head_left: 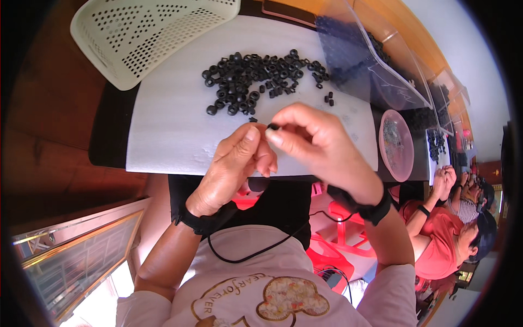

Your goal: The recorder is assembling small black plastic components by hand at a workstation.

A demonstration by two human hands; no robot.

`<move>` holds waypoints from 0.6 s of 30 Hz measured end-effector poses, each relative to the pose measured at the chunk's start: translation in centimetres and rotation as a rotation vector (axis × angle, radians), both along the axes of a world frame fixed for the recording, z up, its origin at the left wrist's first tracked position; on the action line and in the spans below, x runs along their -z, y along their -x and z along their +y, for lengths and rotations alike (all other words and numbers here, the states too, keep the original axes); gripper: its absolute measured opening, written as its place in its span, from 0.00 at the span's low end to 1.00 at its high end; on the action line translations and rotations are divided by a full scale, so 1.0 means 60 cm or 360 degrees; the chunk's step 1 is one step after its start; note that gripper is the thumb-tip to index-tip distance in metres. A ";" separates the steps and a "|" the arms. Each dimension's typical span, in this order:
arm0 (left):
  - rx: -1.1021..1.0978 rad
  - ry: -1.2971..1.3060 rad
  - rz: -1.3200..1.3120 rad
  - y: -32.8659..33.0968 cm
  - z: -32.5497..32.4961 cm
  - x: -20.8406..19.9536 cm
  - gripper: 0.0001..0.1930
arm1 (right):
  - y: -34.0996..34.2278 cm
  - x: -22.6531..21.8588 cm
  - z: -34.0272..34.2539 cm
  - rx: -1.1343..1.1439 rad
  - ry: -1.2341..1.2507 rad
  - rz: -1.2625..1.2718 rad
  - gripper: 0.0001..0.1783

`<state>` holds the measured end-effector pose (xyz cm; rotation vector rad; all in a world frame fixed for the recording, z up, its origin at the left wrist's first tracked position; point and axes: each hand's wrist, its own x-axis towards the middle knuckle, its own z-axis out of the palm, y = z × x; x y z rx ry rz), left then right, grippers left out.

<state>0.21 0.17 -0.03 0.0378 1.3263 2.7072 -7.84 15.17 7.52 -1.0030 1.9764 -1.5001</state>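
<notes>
Over the near edge of a white foam sheet (169,125), my two hands meet. My right hand (313,133) pinches a small black part (273,126) between thumb and forefinger. Right beside it, my left hand (234,155) is closed, thumb pressed to the curled fingers; whatever it may hold is hidden. Beyond the hands lies a loose pile of small black ring-shaped and cylindrical parts (234,90). A few small black pieces (329,98) lie apart on the right, and another small black piece (253,119) sits close to my left fingers.
A white perforated basket (131,71) stands at the far left. Clear plastic bins (376,60) with dark parts line the far right, near a pink bowl (407,158) of small clear bits. Red stools (343,223) are below the table. Co-workers (444,234) sit along the right.
</notes>
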 end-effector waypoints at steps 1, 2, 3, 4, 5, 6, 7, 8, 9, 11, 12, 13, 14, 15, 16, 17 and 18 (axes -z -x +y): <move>0.0036 -0.0010 -0.0008 0.003 0.003 -0.001 0.25 | -0.013 0.027 0.001 0.0089 0.0141 -0.0128 0.03; -0.0009 0.0058 -0.0062 0.001 0.006 -0.011 0.25 | -0.024 0.037 0.002 0.0142 0.0068 0.0148 0.03; -0.0055 0.0127 -0.0115 -0.001 0.008 -0.015 0.25 | -0.032 0.044 0.003 0.0194 -0.0008 0.0422 0.05; -0.0046 0.0135 -0.0128 -0.001 0.008 -0.014 0.24 | -0.040 0.049 0.006 0.0262 -0.0029 0.0625 0.07; -0.0037 0.0141 -0.0129 -0.002 0.006 -0.015 0.24 | -0.043 0.050 0.007 0.0272 -0.0026 0.0623 0.07; -0.0009 0.0140 -0.0106 -0.003 0.006 -0.019 0.24 | -0.045 0.049 0.008 0.0292 -0.0021 0.0614 0.08; 0.0018 0.0138 -0.0082 -0.004 0.006 -0.020 0.24 | -0.048 0.049 0.009 0.0311 -0.0016 0.0606 0.08; 0.0014 0.0155 -0.0071 -0.004 0.007 -0.020 0.23 | -0.048 0.051 0.009 0.0317 -0.0014 0.0605 0.08; 0.0019 0.0157 -0.0071 -0.003 0.006 -0.017 0.23 | -0.046 0.052 0.009 0.0324 -0.0005 0.0619 0.07; 0.0059 0.0088 -0.0020 -0.001 0.003 -0.010 0.23 | -0.045 0.054 0.010 0.0338 0.0002 0.0632 0.07; 0.0066 0.0088 -0.0020 -0.001 0.003 -0.011 0.23 | -0.044 0.054 0.010 0.0332 0.0002 0.0586 0.07; 0.0049 0.0068 -0.0042 -0.002 0.003 -0.014 0.22 | -0.043 0.054 0.012 0.0325 0.0001 0.0541 0.07; 0.0027 0.0049 -0.0066 -0.004 0.001 -0.015 0.21 | -0.040 0.052 0.013 0.0326 0.0001 0.0539 0.07; 0.0027 0.0048 -0.0068 -0.004 0.000 -0.011 0.21 | -0.034 0.048 0.019 0.0299 0.0010 0.0709 0.08; 0.0050 0.0067 0.0000 -0.003 -0.002 -0.004 0.21 | -0.025 0.042 0.026 0.0270 0.0017 0.0879 0.08; 0.0062 0.0087 0.0064 -0.003 -0.004 0.001 0.21 | -0.011 0.036 0.040 0.0308 -0.0054 0.0827 0.08; 0.0054 0.0086 0.0059 -0.004 -0.004 0.002 0.21 | 0.009 0.036 0.056 0.0380 -0.0009 0.0816 0.06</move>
